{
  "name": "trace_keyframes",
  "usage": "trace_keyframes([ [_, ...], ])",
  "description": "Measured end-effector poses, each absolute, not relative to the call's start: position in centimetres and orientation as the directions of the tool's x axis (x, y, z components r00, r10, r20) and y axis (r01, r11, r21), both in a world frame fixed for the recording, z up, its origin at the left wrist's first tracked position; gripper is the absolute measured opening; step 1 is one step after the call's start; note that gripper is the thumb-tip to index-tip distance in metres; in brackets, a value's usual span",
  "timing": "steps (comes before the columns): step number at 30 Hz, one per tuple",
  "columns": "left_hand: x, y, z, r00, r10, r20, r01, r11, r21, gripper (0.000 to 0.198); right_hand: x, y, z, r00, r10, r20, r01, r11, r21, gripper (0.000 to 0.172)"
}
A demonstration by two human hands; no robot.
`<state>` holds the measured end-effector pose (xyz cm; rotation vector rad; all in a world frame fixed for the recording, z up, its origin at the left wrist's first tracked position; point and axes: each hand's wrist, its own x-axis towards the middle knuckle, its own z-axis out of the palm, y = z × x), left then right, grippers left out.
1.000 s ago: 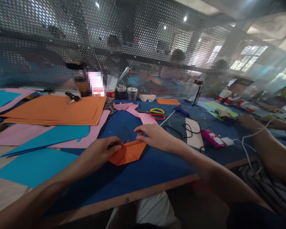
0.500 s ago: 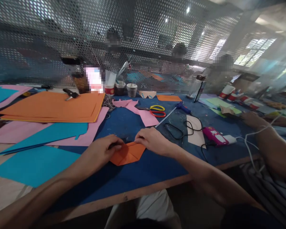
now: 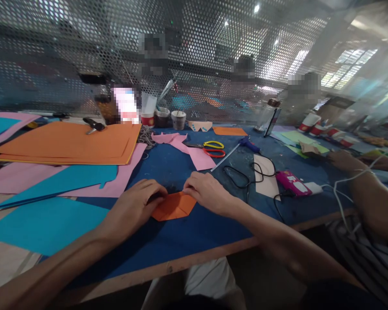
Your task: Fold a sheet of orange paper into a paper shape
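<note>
A small folded piece of orange paper (image 3: 174,207) is held low over the blue tabletop, close to the front edge. My left hand (image 3: 141,199) grips its left end, fingers curled and thumb against the paper. At the upper right corner, the fingertips of my right hand (image 3: 205,191) pinch the paper. Crease lines show across its face; its far side is hidden from me. Beyond my hands lie a pink paper strip (image 3: 198,158) and scissors (image 3: 214,149) with one yellow and one red handle.
Orange sheets (image 3: 64,142), pink paper and blue paper (image 3: 51,224) are piled at left. A blue glue gun (image 3: 248,144), black cord and magenta device (image 3: 292,184) lie right. Cups (image 3: 178,119) stand along the perforated metal screen (image 3: 194,56). Another person's arm (image 3: 365,185) rests at far right.
The orange paper's near edge has tilted up slightly, and my left hand has shifted a little around its left end. Both hands keep their hold.
</note>
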<state>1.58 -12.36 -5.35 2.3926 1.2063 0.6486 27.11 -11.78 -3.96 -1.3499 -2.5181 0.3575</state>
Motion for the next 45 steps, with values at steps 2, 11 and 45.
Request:
trace_keyframes([
  [2,1.5,-12.4,-5.8,0.548,0.791,0.271,0.618,-0.601,0.507,0.019,27.1,-11.8,-4.2,-0.537,0.832,0.138,0.774,0.552,-0.311,0.019],
  [11,1.0,-12.9,-6.3,0.702,0.637,0.317,0.53,-0.765,0.366,0.033,27.2,-11.8,-4.6,-0.536,0.821,0.198,0.731,0.569,-0.377,0.007],
  [45,0.6,-15.3,-6.8,0.673,0.608,0.422,0.469,-0.791,0.392,0.03,26.9,-17.7,-4.6,-0.668,0.635,0.387,0.63,0.76,-0.16,0.019],
])
